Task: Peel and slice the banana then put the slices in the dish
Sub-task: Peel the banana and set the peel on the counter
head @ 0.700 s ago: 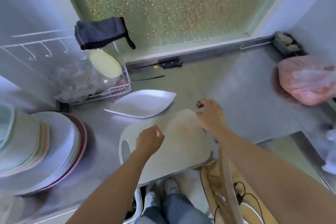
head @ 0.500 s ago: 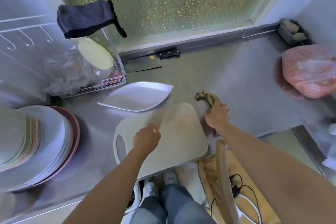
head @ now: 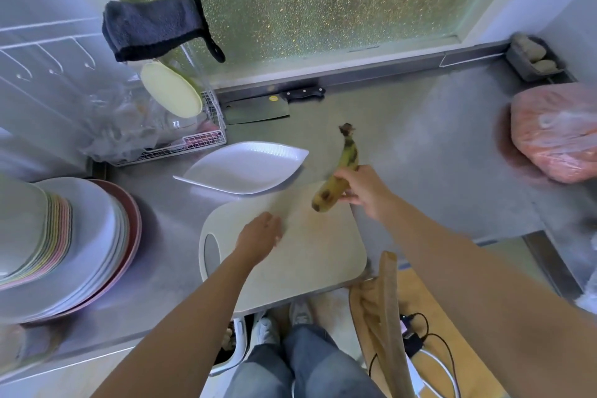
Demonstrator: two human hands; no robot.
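A yellow banana (head: 336, 181) with dark spots and a brown stem hangs unpeeled over the far right corner of the pale cutting board (head: 310, 255). My right hand (head: 363, 186) grips it around the middle. My left hand (head: 258, 234) hovers over the board's left half, fingers loosely curled, holding nothing. The white leaf-shaped dish (head: 242, 166) lies just beyond the board, with nothing in it. A cleaver (head: 258, 111) with a black handle lies at the back of the steel counter, near the window.
A stack of plates (head: 64, 245) fills the left side. A wire rack (head: 181, 136) with plastic wrap and a pale lid stands behind the dish, a dark cloth (head: 155, 26) hanging above it. A pink bagged bundle (head: 559, 129) sits at the right. A wooden chair back (head: 387, 310) stands below the board.
My right hand has picked the banana up off the counter and brought it left over the board's corner. My left hand has opened a little and stayed over the board.
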